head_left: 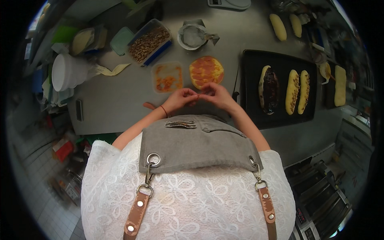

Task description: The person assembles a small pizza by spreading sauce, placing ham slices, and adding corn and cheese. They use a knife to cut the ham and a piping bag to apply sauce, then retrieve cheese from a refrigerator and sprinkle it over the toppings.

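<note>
My left hand (pixel 182 99) and my right hand (pixel 217 96) meet at the fingertips just above the steel worktop (pixel 116 108), close to my apron. Both are closed in a pinch; whatever lies between the fingers is too small or hidden to make out. Right beyond my right hand sits a round flat dough (pixel 206 71) topped with pinkish-red slices and yellow bits. A clear square plastic tub (pixel 154 82) with orange scraps in it stands beyond my left hand. By my left wrist a brown handle-like piece (pixel 149 105) shows in part.
A black baking tray (pixel 250 86) holding three long filled doughs lies on the right. Farther back stand a blue-edged box of chopped nuts (pixel 150 42) and a metal bowl (pixel 193 37). At the left is a white bucket (pixel 64 72); a white scale (pixel 230 4) is at the back.
</note>
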Demonstrator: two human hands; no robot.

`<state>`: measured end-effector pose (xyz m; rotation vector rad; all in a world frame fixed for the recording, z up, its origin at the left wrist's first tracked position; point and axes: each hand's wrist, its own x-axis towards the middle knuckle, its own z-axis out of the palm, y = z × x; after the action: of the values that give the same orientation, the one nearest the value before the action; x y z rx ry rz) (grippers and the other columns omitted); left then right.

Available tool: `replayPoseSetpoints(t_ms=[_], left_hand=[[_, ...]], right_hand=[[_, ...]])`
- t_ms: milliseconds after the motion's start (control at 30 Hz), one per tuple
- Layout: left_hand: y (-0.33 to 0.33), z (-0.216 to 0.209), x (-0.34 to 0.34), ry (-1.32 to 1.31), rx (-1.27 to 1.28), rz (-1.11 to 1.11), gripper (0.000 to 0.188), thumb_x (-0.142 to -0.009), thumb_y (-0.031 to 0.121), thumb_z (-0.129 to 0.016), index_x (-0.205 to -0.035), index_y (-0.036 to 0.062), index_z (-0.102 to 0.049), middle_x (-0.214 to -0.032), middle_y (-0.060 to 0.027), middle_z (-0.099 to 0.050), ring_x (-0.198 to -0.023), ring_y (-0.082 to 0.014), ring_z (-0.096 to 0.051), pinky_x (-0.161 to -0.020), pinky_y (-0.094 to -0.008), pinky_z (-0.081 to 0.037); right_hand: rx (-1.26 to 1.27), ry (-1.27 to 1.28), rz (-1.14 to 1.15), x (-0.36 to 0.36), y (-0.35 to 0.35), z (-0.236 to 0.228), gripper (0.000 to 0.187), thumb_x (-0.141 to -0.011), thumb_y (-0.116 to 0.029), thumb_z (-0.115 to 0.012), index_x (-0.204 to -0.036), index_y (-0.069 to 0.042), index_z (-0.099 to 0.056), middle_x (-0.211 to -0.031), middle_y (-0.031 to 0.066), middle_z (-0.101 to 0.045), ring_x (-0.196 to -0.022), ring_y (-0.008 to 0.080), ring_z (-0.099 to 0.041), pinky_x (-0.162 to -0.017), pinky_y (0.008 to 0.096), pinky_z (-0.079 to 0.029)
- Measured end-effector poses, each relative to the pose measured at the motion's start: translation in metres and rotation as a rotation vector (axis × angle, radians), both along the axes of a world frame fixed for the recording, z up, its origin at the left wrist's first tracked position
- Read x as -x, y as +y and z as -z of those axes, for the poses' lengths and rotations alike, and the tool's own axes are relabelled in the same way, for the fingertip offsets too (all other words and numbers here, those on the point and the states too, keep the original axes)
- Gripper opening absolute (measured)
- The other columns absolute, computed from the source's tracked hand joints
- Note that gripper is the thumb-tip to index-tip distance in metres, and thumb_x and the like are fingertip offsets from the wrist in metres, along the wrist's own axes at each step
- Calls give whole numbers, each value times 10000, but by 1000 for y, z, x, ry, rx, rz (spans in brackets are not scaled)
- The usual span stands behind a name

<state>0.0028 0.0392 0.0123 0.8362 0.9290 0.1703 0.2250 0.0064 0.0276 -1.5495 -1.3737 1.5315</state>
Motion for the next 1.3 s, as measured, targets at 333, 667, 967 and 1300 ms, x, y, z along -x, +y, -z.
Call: replayPoseSetpoints(t_ms=[333,667,967,1300], left_hand=[[-3,7,1,-19,64,-69,405,-987,276,-562,-1304,27,-526,-1133,-61,-625,-931,-120,-617,-830,-272,-522],[-5,18,7,-89,54,-134,392,-1010,151,-470,-1369,-1,-422,-1254,-119,-568,-1100,-165,-589,-909,-288,-504],[0,9,3,-94,66,-134,422,-999,173,-530,-1370,14,-405,-1243,-133,-591,-1090,-159,-597,-913,-289,-518],[8,7,-6,-112,159,-67,227,-977,262,-586,-1104,80,-536,-1061,-40,-634,-946,-104,-606,-805,-266,-521]], right_hand=[[49,-81,191,-56,27,43,168,-824,-115,-726,-959,-16,-711,-797,68,-700,-729,127,-643,-677,275,-510],[-27,-378,-26,-73,78,65,245,-768,-171,-751,-975,-42,-730,-854,117,-711,-784,214,-677,-717,337,-520],[-218,-889,-53,-48,75,30,259,-761,-219,-748,-955,-95,-631,-820,96,-622,-741,274,-640,-640,408,-487],[-8,-80,-75,3,12,-9,254,-802,-180,-766,-983,-47,-647,-859,76,-672,-736,175,-652,-696,296,-525]])
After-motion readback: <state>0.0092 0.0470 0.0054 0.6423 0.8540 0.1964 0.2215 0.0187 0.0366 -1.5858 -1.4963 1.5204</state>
